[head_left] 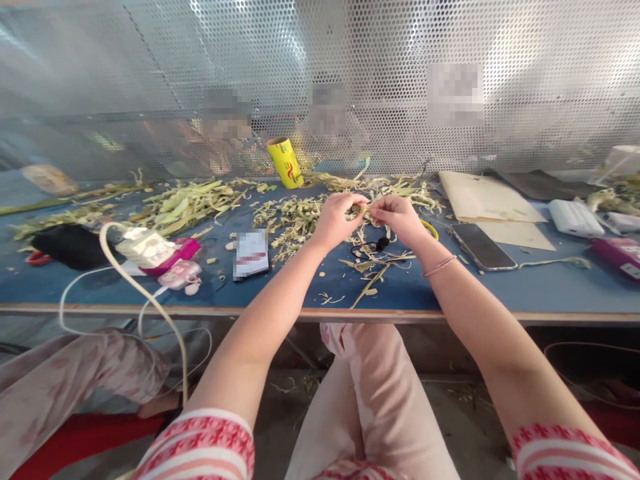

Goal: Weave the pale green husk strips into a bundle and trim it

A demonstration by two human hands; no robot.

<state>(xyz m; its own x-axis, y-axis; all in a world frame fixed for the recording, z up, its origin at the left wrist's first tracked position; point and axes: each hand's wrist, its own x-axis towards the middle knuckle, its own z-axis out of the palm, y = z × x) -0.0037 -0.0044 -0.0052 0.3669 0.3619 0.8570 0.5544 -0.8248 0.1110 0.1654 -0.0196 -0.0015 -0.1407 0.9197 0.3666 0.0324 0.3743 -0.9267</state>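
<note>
My left hand (336,221) and my right hand (399,217) meet above the blue table (300,293), fingertips close together. Both are pinched on a small pale yellow-green plant piece (367,209), mostly hidden by the fingers; its exact kind cannot be made out. Behind and left of the hands spreads a heap of small curled plant pieces (295,220). Loose strips and stalks (370,283) lie below them near the front edge. A black cord with a dark knob (383,244) rests beneath my right hand.
A yellow tube (286,163) stands tilted by the perforated metal wall (390,80). Long leaf strips (187,203) lie left. A phone (483,247) and folded cardboard (487,197) are right. A cabled device (160,253) and a lit screen (251,255) are left; another person's leg (85,387) shows.
</note>
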